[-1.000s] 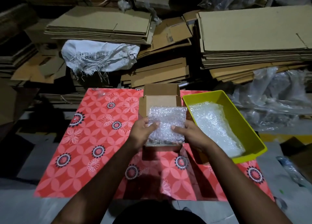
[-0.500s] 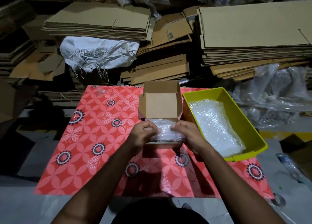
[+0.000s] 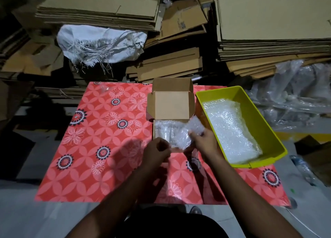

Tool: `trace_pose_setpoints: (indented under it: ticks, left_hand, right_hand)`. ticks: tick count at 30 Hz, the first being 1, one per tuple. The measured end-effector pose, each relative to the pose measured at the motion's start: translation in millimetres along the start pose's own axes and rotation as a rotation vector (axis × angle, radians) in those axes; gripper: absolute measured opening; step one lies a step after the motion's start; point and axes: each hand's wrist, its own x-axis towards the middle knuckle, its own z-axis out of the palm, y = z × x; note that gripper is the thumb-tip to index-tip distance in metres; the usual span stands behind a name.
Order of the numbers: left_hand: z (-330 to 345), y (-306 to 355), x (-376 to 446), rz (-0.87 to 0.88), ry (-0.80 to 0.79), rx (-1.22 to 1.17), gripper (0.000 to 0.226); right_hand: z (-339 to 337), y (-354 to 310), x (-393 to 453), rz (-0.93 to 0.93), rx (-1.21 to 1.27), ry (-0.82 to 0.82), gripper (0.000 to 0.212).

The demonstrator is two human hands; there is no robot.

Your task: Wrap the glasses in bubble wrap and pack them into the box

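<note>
A small cardboard box [image 3: 172,105] stands open on the red flowered mat, its lid tipped back. Bubble-wrapped contents [image 3: 165,130] lie inside it; the glasses themselves are hidden by the wrap. My right hand [image 3: 204,141] pinches a loose sheet of bubble wrap [image 3: 189,132] over the box's right front corner. My left hand [image 3: 157,150] hovers at the box's front left edge with its fingers curled, and nothing shows in it.
A yellow plastic tub [image 3: 265,132] holding more bubble wrap sits right of the box. Stacks of flattened cardboard [image 3: 268,22] and a white sack [image 3: 100,42] lie behind the red mat [image 3: 100,139]. Clear plastic bags [image 3: 295,94] pile up at far right.
Both hands lowered the bubble-wrapped bundle into the box. My left hand has since let go and drawn back, while my right hand now lifts a sheet of wrap to the right.
</note>
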Motion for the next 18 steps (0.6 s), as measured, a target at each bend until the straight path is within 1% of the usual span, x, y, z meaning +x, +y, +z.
trace_pose_setpoints:
  ticks: [1,2,4,6,8,11,12,14,16,18]
  left_hand:
    - [-5,-1,5,0.054,0.042,0.113,0.018]
    - [-10,-2,11,0.112,0.079,0.208,0.018]
    - [-20,-4,26,0.216,0.117,0.385,0.021]
    - [-27,-8,41,0.288,0.128,0.572,0.027]
    - [-30,-14,55,0.363,0.076,0.743,0.037]
    - [-33,-24,68,0.535,-0.073,1.11,0.048]
    - [-34,-25,70,0.566,-0.088,1.181,0.048]
    - [-38,-28,72,0.655,-0.063,1.269,0.046]
    - [-41,-33,72,0.744,-0.028,1.313,0.044]
    - [-44,-37,72,0.771,-0.012,1.317,0.041]
  right_hand:
    - [-2,-7,5,-0.056,-0.122,0.056,0.029]
    - [-2,-14,9,-0.112,-0.211,0.099,0.027]
    - [5,-27,16,-0.212,-0.295,0.128,0.011]
    - [21,-33,23,-0.204,-0.321,0.111,0.03]
    - [38,-31,26,-0.203,-0.377,0.054,0.026]
    - [60,-20,26,-0.303,-0.545,-0.017,0.022]
    - [65,-15,26,-0.338,-0.613,-0.026,0.021]
    - [71,-10,24,-0.337,-0.736,-0.053,0.016]
    - [75,-7,25,-0.357,-0.833,-0.052,0.013]
    - [79,-9,27,-0.364,-0.915,-0.055,0.012]
